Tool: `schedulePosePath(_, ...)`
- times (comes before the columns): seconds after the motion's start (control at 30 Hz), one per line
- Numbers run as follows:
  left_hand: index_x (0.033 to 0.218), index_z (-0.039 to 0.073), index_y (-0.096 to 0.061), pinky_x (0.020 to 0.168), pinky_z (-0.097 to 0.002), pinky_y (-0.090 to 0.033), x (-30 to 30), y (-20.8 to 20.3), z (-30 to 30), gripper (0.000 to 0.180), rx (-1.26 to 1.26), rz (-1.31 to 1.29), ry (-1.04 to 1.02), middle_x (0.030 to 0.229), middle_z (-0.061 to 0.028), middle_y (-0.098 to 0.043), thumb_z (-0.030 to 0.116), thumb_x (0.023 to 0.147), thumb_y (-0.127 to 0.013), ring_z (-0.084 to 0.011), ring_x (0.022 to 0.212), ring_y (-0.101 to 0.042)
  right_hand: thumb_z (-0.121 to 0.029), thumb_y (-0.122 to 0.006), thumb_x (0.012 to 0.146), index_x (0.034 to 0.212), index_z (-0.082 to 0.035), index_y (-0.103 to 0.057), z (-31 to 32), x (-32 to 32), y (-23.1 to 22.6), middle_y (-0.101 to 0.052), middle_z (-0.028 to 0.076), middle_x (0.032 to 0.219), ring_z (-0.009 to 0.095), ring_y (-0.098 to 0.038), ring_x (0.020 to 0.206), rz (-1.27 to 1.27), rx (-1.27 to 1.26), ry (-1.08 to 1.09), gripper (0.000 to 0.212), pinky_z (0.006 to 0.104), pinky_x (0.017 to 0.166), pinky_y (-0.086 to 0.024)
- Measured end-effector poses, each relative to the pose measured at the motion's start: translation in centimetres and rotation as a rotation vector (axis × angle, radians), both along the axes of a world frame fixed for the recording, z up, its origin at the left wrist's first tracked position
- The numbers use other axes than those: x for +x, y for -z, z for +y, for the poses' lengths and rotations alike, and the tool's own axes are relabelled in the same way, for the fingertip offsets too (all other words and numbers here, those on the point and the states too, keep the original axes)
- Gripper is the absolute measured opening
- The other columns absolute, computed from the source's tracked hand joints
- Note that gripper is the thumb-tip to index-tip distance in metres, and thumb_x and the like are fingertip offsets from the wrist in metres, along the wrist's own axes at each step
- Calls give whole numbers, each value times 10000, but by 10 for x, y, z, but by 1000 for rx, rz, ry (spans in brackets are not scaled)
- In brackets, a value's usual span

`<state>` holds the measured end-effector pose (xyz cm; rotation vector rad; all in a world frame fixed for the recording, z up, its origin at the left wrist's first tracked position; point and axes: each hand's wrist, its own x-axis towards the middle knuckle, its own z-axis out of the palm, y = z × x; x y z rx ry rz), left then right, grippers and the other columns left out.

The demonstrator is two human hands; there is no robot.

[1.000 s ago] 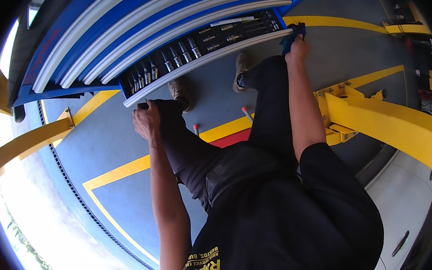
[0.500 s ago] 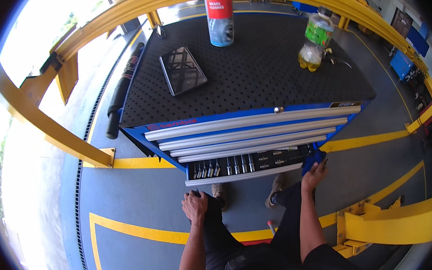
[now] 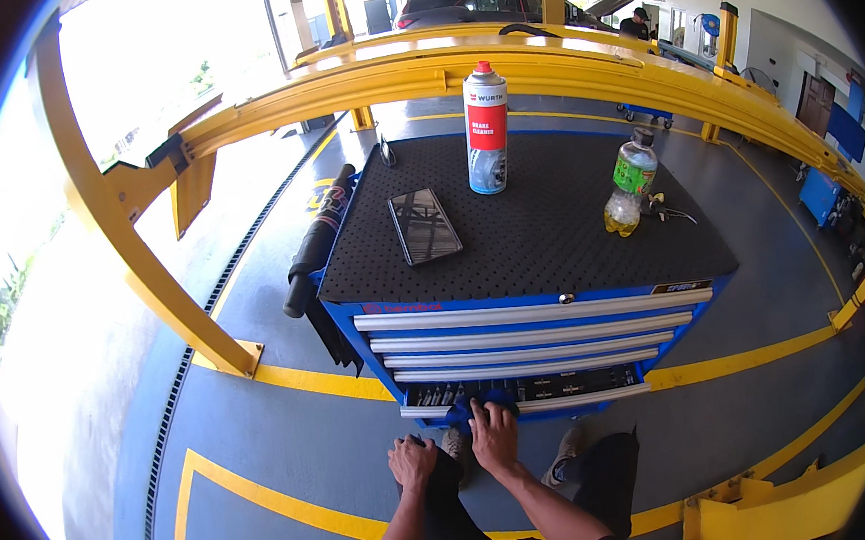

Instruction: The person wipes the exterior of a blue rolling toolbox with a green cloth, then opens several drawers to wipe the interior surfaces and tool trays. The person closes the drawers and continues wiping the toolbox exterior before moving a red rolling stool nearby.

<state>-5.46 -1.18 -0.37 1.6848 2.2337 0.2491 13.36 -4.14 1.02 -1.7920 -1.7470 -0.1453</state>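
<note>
My right hand [image 3: 492, 434] grips a dark blue cloth [image 3: 461, 408] at the silver front edge of the open drawer [image 3: 592, 397]. The cloth covers part of that edge and hides some of what lies behind it. Metal sockets and similar tool pieces [image 3: 559, 386] sit in the drawer's black insert. My left hand [image 3: 413, 462] rests over my left knee, its fingers draped forward. The drawer is the low one of a blue tool cabinet [image 3: 649, 357] with silver handle strips.
On the cabinet's black perforated top stand a red-capped spray can [image 3: 487, 151] and a plastic bottle [image 3: 632, 181], beside a dark tablet-like device [image 3: 425, 225]. A black cylinder [image 3: 316, 248] hangs at the left side. Yellow lift arms [image 3: 419, 82] surround the cabinet; a person [image 3: 636, 25] is far back.
My right hand and the cloth have moved left from the drawer's right end to left of its middle. The view has tilted up. My left hand stays at the knee.
</note>
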Motion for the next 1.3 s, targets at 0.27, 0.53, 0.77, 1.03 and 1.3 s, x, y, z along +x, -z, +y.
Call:
schedulePosePath(0.27, 1254, 10, -779, 1088, -530, -532, 5, -1, 4, 546, -10, -31, 25, 1283, -246, -734, 466, 970, -684, -445, 1214, -689, -271, -767, 996, 1327, -131, -741, 11, 43, -5, -634, 69, 1105, 332, -596, 1025, -23, 34, 31, 361, 483, 918, -504)
schedulePosePath(0.53, 1224, 34, -791, 1051, -531, -549, -7, 7, 3, 491, 6, -27, 22, 1290, -225, -725, 436, 973, -665, -434, 1212, -686, -303, -735, 1019, 1211, -115, -711, -27, 137, -11, -608, 124, 1199, 374, -595, 1100, -113, -12, 291, 270, 528, 916, -503)
schedulePosePath(0.77, 1210, 40, -794, 1042, -534, -548, -1, 2, -2, 470, 26, -39, 20, 1288, -221, -719, 430, 976, -673, -434, 1208, -685, -286, -734, 1018, 1195, -105, -722, -42, 133, -26, -607, 138, 1205, 387, -595, 1140, -88, -47, 321, 254, 536, 919, -508)
schedulePosePath(1.03, 1266, 30, -782, 1051, -527, -550, 1, 1, 0, 525, -1, -11, 37, 1324, -220, -714, 452, 975, -668, -435, 1227, -683, -279, -768, 992, 1296, -131, -758, -24, 60, -19, -598, 78, 1103, 315, -560, 1041, -92, -5, 43, 339, 486, 921, -474)
schedulePosePath(1.3, 1302, 33, -764, 1057, -537, -543, 4, 0, 4, 564, -14, -11, 35, 1333, -236, -715, 494, 1000, -643, -451, 1223, -688, -257, -720, 993, 1432, -151, -717, 39, -52, -12, -635, 42, 1164, 271, -589, 1090, -153, -47, -209, 451, 463, 936, -482)
